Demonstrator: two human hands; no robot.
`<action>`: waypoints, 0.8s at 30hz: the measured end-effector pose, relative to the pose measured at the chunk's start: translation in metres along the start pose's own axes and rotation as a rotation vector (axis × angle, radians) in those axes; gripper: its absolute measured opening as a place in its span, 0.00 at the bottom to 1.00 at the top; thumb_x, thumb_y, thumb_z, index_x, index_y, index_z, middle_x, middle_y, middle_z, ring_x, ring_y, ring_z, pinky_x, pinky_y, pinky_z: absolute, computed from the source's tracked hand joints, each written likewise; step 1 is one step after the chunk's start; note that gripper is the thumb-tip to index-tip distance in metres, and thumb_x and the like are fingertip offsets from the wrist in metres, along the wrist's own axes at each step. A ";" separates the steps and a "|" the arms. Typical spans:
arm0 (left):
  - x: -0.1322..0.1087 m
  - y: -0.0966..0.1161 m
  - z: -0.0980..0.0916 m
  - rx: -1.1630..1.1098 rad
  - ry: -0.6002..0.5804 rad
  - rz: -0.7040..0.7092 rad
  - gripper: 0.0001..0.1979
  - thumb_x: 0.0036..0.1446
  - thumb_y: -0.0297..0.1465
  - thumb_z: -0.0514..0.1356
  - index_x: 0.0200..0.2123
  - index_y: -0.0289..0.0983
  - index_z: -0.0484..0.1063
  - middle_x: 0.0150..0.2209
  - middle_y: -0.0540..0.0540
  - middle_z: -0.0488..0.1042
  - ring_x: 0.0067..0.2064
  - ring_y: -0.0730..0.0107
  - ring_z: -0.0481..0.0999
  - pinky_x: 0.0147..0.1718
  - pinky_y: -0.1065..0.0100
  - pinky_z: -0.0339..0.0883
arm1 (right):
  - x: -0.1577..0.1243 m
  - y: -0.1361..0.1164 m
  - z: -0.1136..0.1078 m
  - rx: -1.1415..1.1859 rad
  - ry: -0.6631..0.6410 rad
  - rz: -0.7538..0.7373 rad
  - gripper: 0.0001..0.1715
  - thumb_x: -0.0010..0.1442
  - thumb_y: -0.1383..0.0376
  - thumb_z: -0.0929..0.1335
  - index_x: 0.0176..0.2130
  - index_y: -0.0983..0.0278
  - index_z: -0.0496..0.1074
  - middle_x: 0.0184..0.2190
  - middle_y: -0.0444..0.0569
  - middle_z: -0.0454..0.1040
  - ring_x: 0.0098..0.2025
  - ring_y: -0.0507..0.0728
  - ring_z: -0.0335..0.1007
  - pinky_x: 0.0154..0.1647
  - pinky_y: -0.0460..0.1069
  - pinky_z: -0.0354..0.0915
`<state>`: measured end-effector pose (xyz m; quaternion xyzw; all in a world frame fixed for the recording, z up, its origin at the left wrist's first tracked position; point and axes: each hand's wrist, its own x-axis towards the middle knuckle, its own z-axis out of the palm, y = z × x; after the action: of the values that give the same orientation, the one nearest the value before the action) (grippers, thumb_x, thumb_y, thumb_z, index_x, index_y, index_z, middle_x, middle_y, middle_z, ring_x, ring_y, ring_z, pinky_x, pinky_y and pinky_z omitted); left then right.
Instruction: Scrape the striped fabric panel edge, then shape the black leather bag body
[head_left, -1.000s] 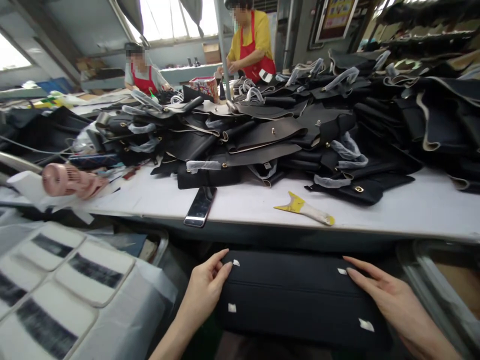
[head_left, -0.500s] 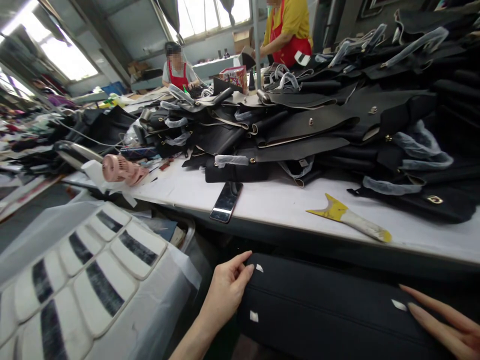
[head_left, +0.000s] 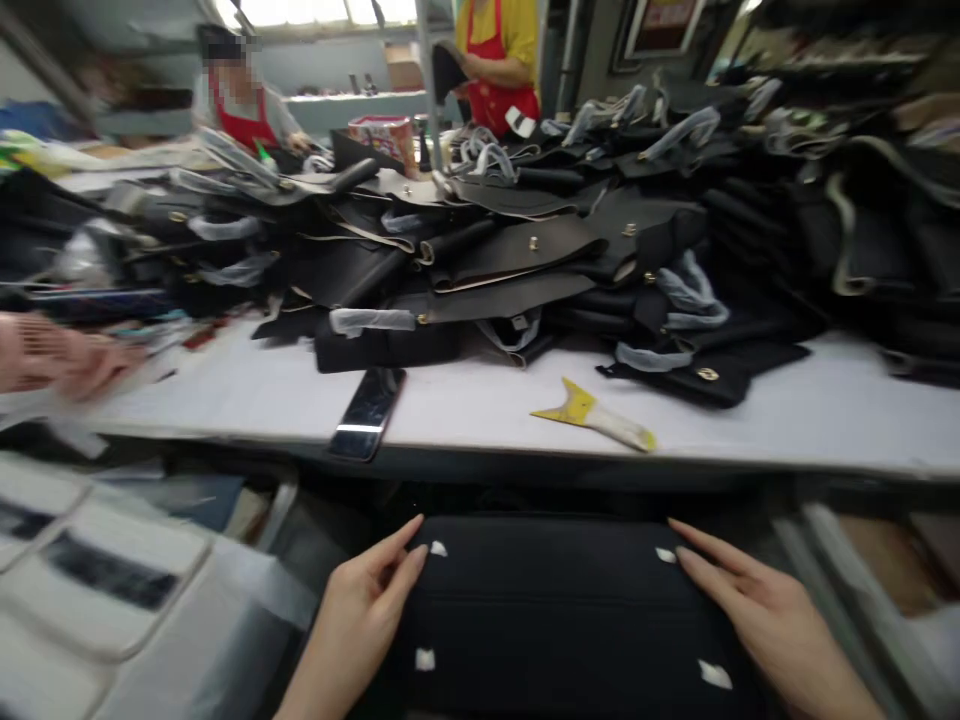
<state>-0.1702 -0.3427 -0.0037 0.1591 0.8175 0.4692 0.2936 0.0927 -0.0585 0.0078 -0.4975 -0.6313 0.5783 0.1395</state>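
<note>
A black, padded-looking bag piece with a small white patch near each corner is held low in front of me, below the table's edge. Thumb and fingers of my left hand are closed on its far left corner. At the far right corner, my right hand grips the edge between thumb and fingers. Its near edge runs toward the bottom of the view. Beyond it on the table lie a phone and a yellow-and-white, fork-ended tool.
Black bags with plastic-wrapped handles are heaped along the white table. White panels with dark strips lie at lower left, near a pink fan. Two people in red aprons work behind. A bin stands at right.
My view has turned right, so the table's things appear further left. The black piece now sits level and centred, and my right hand shows more fully at its corner.
</note>
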 end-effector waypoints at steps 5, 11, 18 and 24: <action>0.013 -0.005 -0.004 0.094 0.030 -0.059 0.41 0.38 0.60 0.64 0.52 0.40 0.77 0.43 0.48 0.82 0.49 0.49 0.79 0.50 0.60 0.73 | -0.006 -0.020 0.008 0.111 -0.025 0.046 0.44 0.49 0.45 0.75 0.57 0.67 0.72 0.36 0.55 0.81 0.39 0.64 0.78 0.40 0.54 0.76; 0.015 -0.007 -0.007 0.104 0.012 -0.093 0.43 0.36 0.62 0.63 0.51 0.42 0.77 0.43 0.49 0.81 0.50 0.49 0.78 0.51 0.60 0.73 | -0.006 -0.013 0.008 0.131 -0.027 0.038 0.43 0.49 0.45 0.75 0.56 0.67 0.72 0.34 0.54 0.81 0.38 0.64 0.78 0.39 0.54 0.75; 0.015 -0.007 -0.006 0.123 0.019 -0.021 0.41 0.39 0.61 0.63 0.51 0.40 0.77 0.41 0.48 0.82 0.47 0.50 0.80 0.45 0.64 0.76 | -0.004 -0.014 0.010 0.111 -0.033 0.037 0.46 0.48 0.43 0.74 0.56 0.68 0.72 0.33 0.54 0.81 0.37 0.64 0.78 0.37 0.54 0.75; 0.009 0.002 -0.003 0.271 0.064 0.154 0.32 0.51 0.53 0.60 0.52 0.37 0.76 0.34 0.47 0.82 0.35 0.58 0.80 0.33 0.68 0.73 | -0.001 -0.013 0.007 0.033 -0.053 0.041 0.44 0.48 0.44 0.73 0.55 0.68 0.72 0.33 0.54 0.81 0.37 0.64 0.78 0.36 0.53 0.75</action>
<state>-0.1789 -0.3391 -0.0033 0.2446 0.8677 0.3805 0.2063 0.0818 -0.0610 0.0174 -0.4926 -0.6149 0.6042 0.1192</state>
